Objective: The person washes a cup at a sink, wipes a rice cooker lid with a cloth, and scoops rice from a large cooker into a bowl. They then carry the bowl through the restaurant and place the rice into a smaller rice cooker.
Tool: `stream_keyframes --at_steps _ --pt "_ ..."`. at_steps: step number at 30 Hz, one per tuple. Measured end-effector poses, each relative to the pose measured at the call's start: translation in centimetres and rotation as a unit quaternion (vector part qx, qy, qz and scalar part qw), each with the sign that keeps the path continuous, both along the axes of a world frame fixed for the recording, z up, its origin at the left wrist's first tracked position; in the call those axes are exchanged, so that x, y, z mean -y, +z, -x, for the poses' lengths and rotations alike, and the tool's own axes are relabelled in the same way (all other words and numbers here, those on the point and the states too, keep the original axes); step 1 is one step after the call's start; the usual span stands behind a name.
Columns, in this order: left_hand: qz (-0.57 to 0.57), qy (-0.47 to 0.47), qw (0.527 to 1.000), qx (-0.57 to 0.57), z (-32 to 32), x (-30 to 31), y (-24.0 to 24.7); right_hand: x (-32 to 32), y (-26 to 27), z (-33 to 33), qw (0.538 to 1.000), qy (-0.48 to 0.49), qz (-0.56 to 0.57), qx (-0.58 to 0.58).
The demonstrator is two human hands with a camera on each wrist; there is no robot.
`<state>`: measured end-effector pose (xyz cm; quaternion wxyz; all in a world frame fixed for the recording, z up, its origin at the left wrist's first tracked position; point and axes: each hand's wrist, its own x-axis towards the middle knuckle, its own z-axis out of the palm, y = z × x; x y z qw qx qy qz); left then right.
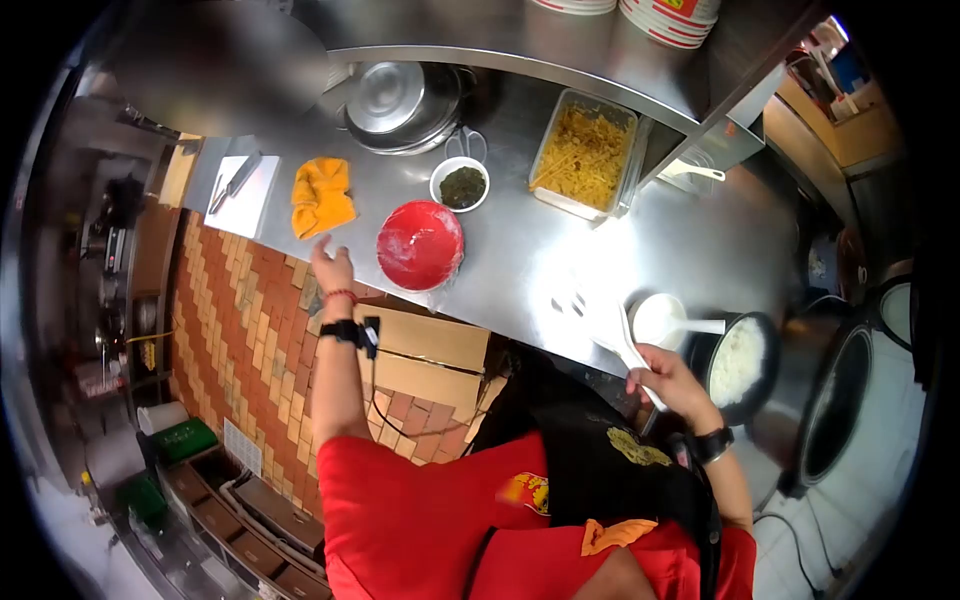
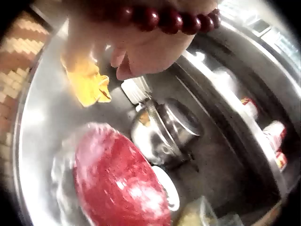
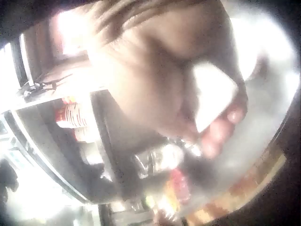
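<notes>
My left hand [image 1: 333, 268] reaches over the counter's front edge, just below a crumpled orange cloth [image 1: 322, 197], with nothing in its fingers. To its right sits a red bowl [image 1: 418, 243] with whitish smears inside and clear film around its rim. My right hand [image 1: 672, 382] grips the white handle [image 1: 628, 350] of a long utensil, whose far end is lost in glare over the counter. In the right wrist view the fingers [image 3: 218, 136] curl round that white handle [image 3: 214, 94]. Beside this hand are a white bowl [image 1: 655, 315] with a white-handled utensil across it and a dark pot of white rice [image 1: 738, 365].
Behind the red bowl stands a small white bowl of dark green food [image 1: 463, 187]. A tub of yellow shreds [image 1: 588, 150] and metal pots [image 1: 390, 100] line the back. A knife [image 1: 240, 175] lies on a white board [image 1: 235, 210]. A steel shelf [image 1: 500, 62] overhangs the rear.
</notes>
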<state>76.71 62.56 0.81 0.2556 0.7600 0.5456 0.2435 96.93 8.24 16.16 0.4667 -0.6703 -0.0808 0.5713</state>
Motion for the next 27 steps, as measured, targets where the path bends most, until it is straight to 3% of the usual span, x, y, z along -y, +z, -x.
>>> stream_keyframes --at_steps 2,4,5,6,7,8,9,10,11,14,16,17,19,21,23,25,27 --pt "-0.085 -0.085 0.992 0.041 -0.6 -5.7 -4.5 0.1 -0.2 -0.1 1.0 -0.002 0.008 -0.012" --pt "-0.052 -0.114 0.992 -0.004 -2.6 -8.6 -6.0 0.9 -0.6 -0.7 1.0 0.012 -0.001 -0.014" --pt "-0.007 -0.144 0.988 0.053 -3.3 -9.7 -7.2 1.0 -0.3 -1.1 1.0 -0.009 0.012 -0.012" --pt "-0.058 -0.166 0.984 0.015 -3.2 -12.5 -10.7 1.2 0.3 -1.3 0.999 -0.03 0.009 -0.013" --pt "-0.072 -0.191 0.979 -0.024 -3.6 -12.8 -10.8 1.4 0.8 -1.6 0.999 -0.046 0.005 -0.015" --pt "0.026 -0.197 0.98 -0.008 -3.7 -14.8 -13.3 2.0 0.9 -1.6 0.996 -0.083 0.01 -0.011" --pt "0.059 -0.184 0.976 -0.098 -4.0 -14.7 -13.6 2.4 1.4 -1.8 0.995 -0.099 0.002 -0.01" --pt "-0.159 -0.179 0.932 -0.271 -4.2 -13.6 -12.9 3.0 1.6 -1.9 0.993 -0.117 0.007 -0.004" --pt "-0.183 -0.145 0.906 -0.354 -6.1 -10.6 -9.5 3.5 1.9 -1.9 0.991 -0.136 0.011 0.003" --pt "-0.182 -0.156 0.92 -0.308 -6.2 -10.8 -9.2 4.9 2.8 -1.8 0.98 -0.193 0.033 0.03" --pt "-0.078 -0.094 0.94 -0.318 -5.9 -10.2 -8.0 5.8 2.9 -1.9 0.966 -0.249 0.05 0.054" --pt "-0.081 -0.095 0.939 -0.321 -5.7 -10.1 -8.8 6.5 2.9 -1.7 0.953 -0.293 0.042 0.065" --pt "-0.075 -0.028 0.971 -0.224 -2.4 -10.1 -9.2 7.0 2.7 -1.4 0.934 -0.347 0.013 0.08" --pt "-0.021 0.128 0.978 -0.164 -0.4 -8.6 -6.8 7.9 2.0 -1.2 0.938 -0.335 -0.01 0.085" --pt "0.0 0.141 0.988 -0.057 3.2 -6.9 -4.2 7.9 1.8 -1.0 0.944 -0.319 -0.003 0.084" --pt "0.04 0.218 0.959 0.177 4.9 -2.6 0.7 7.2 2.1 -1.0 0.954 -0.29 0.009 0.071" --pt "-0.001 0.257 0.958 0.124 7.3 0.4 5.2 5.6 2.5 -1.2 0.969 -0.241 -0.014 0.052"
